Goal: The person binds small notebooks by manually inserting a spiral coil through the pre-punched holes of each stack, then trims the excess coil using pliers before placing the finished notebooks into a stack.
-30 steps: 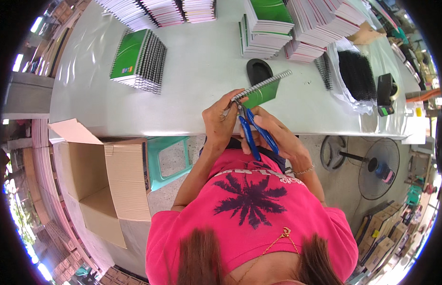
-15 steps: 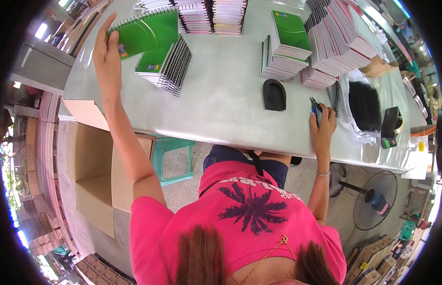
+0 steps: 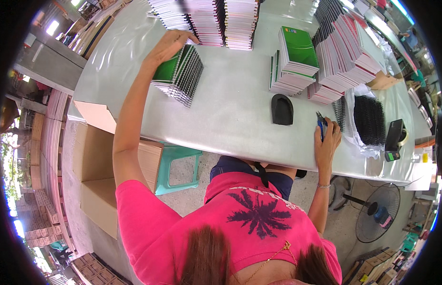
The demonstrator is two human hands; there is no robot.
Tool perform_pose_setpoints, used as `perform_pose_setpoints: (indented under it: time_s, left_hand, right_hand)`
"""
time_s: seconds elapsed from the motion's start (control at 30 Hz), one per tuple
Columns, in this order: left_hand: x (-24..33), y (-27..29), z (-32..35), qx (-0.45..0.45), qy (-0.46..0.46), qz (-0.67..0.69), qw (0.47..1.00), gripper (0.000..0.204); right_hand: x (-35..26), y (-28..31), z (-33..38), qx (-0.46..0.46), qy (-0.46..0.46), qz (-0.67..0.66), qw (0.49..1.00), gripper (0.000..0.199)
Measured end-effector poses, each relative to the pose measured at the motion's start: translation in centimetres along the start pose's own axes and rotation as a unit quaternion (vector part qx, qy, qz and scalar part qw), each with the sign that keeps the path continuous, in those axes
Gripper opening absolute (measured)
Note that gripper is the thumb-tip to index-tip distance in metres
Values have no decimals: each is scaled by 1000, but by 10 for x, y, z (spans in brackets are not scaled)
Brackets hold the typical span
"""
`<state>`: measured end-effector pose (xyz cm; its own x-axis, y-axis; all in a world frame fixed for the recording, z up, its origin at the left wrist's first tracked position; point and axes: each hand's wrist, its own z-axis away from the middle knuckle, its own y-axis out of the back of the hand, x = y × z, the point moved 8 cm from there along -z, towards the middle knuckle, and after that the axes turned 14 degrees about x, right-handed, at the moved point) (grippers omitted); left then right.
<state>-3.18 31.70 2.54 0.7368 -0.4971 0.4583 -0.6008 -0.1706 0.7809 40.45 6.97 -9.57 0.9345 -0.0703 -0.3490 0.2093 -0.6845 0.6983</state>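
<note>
My left hand (image 3: 169, 46) lies over the far edge of a stack of green-covered spiral notebooks (image 3: 183, 76) on the table's left side. Its fingers stretch to the right along the top of the stack, and the fingertips are partly hidden. Black coil bindings face right on that stack. Near the table's right front, my right hand (image 3: 328, 141) is closed around small pliers (image 3: 320, 119) with blue handles and dark jaws pointing away from me. The hand rests on the tabletop, left of a bunch of black coils (image 3: 368, 118) on white plastic.
A black horseshoe-shaped pad (image 3: 282, 109) lies mid-table, before green-covered books (image 3: 299, 50). Tall stacks of books (image 3: 346, 57) stand at right, more notebooks (image 3: 206, 21) at the back. A tape dispenser (image 3: 396, 140) sits far right. Below are an open carton (image 3: 99, 199), green stool (image 3: 178, 166) and fan (image 3: 377, 213).
My left hand has moved right and brought the green notebook from the air onto the stack. My right hand keeps hold of the pliers. The whole view has shifted slightly.
</note>
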Motion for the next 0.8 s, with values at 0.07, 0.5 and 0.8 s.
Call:
perform_pose_setpoints:
  time_s: [0.07, 0.5, 0.8]
  left_hand:
    - [-3, -9, 4, -8, -11, -7, 1000, 39]
    - [-12, -21, 6, 5, -100, -73, 992, 31]
    - [102, 4, 24, 90, -102, -24, 990, 25]
  right_hand:
    - [-10, 6, -4, 22, 10, -22, 999, 40]
    - [-136, 42, -90, 143, 138, -209, 958, 34]
    - [-138, -1, -123, 141, 235, -210, 938, 38]
